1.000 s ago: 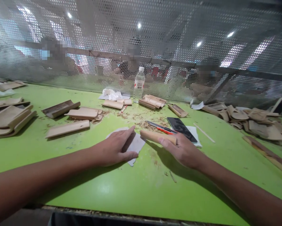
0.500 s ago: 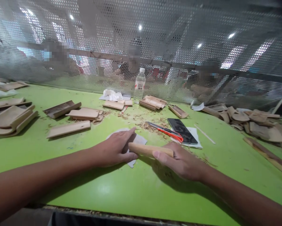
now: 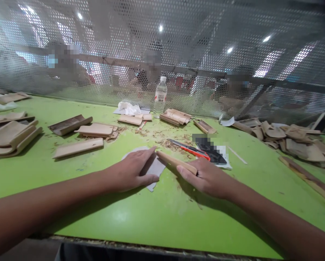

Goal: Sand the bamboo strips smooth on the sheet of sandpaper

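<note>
My left hand [image 3: 136, 168] rests on a white paper sheet [image 3: 156, 167] on the green table, its thumb and fingers spread apart with nothing between them. In my right hand [image 3: 205, 177] is a pale wooden piece [image 3: 175, 162], gripped near its right end; its far end points up and left, close to my left fingertips. Just beyond it an orange and black utility knife [image 3: 191, 149] lies beside a dark phone [image 3: 211, 154], which sits on white paper.
Curved wooden pieces [image 3: 79, 148] lie at the left, with a larger pile [image 3: 300, 139] at the right. A water bottle [image 3: 160, 98] stands before a perforated metal screen [image 3: 110, 43]. Shavings [image 3: 165, 143] are scattered mid-table. People are visible behind the screen.
The wooden piece in my right hand has tilted, its far end swinging up and away from my left thumb. My right hand has risen slightly. My left hand stays nearly still.
</note>
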Demonstrator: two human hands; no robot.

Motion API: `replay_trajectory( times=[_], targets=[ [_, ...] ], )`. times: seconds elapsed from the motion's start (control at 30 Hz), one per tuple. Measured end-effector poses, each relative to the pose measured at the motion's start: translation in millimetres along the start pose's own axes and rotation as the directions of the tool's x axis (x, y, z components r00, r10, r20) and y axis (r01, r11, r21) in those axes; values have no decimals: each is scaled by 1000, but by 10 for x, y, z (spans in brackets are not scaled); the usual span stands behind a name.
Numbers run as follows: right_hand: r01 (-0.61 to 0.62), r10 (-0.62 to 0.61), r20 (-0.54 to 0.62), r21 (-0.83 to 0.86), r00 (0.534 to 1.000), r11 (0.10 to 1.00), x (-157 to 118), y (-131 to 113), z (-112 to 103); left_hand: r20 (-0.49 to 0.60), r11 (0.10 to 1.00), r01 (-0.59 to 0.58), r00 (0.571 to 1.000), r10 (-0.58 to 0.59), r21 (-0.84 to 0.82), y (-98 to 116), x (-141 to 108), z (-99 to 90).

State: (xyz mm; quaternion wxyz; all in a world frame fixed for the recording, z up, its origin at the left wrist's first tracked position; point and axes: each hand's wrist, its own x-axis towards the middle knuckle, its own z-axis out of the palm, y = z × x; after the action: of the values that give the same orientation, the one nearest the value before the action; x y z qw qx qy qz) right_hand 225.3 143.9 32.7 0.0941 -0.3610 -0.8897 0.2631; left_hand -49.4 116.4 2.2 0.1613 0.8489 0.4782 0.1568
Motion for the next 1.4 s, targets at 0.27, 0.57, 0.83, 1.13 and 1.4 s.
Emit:
replay_trajectory(
  times=[0.27, 0.57, 0.83, 1.13, 1.4],
  targets=[
    [-16, 11, 112, 45, 994, 999, -22, -36, -3, 13, 1000, 5, 1000, -5, -24, 64, -9, -51],
    [-15, 8, 92, 86, 996, 996, -17, -69, 30, -10, 999, -13, 1000, 13, -42, -25, -1, 33],
    [-6, 0, 94, 66, 996, 998, -8, -45, 16, 7, 999, 5, 1000, -5, -38, -16, -13, 34],
    [-30, 27, 149, 19, 989, 999, -37, -86, 24, 43, 1000, 12, 999, -12, -10, 69, -23, -30],
    [-14, 16, 174, -14, 985, 1000, -21, -105, 13, 25, 999, -31, 999, 31, 13, 104, -20, -37]
  ],
)
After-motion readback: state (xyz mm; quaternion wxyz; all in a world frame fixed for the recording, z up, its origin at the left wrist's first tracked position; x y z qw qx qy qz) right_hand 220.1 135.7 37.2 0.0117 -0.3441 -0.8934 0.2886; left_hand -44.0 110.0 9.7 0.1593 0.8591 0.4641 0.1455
